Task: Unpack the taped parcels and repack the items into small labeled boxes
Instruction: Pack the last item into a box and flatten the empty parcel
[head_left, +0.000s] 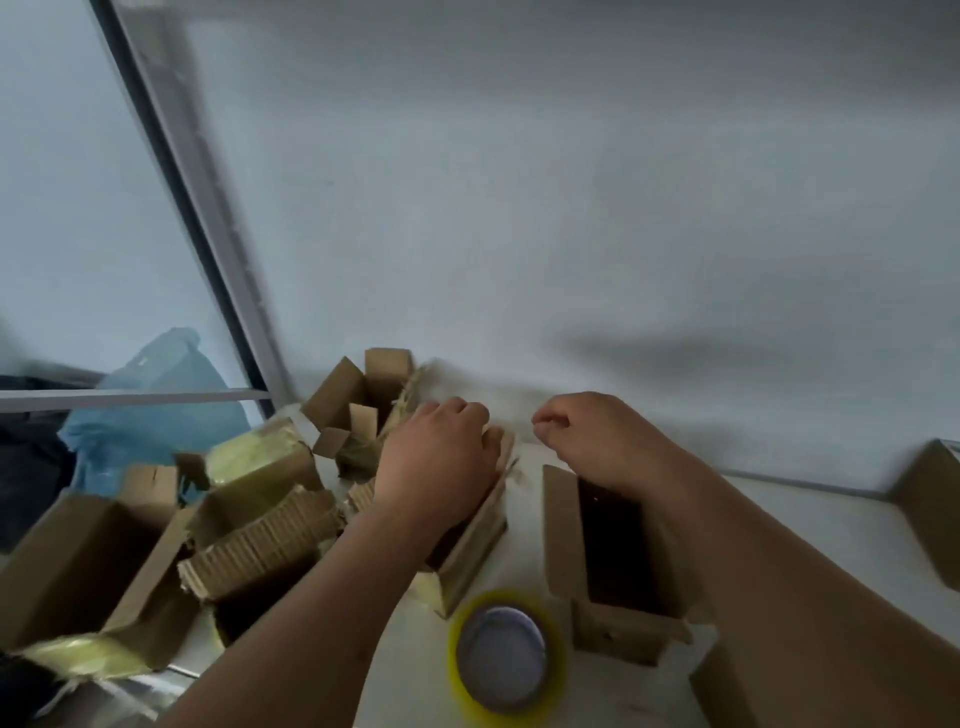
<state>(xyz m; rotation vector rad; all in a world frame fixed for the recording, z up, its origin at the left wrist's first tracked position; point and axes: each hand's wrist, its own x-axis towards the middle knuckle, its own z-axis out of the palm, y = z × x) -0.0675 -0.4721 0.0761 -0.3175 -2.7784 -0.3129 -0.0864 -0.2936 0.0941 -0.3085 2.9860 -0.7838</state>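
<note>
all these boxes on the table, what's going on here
A person is unpacking cardboard parcels at a white table. The left hand grips the torn edge of a parcel in the middle, while the right hand, fingers curled, hovers above an open small box; whether it pinches anything is unclear. A roll of yellow tape lies nearby. More opened boxes sit to the left.

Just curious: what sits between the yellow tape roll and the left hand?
In the head view, a torn-open brown cardboard parcel lies between the yellow tape roll and the left hand, which grips it.
</note>
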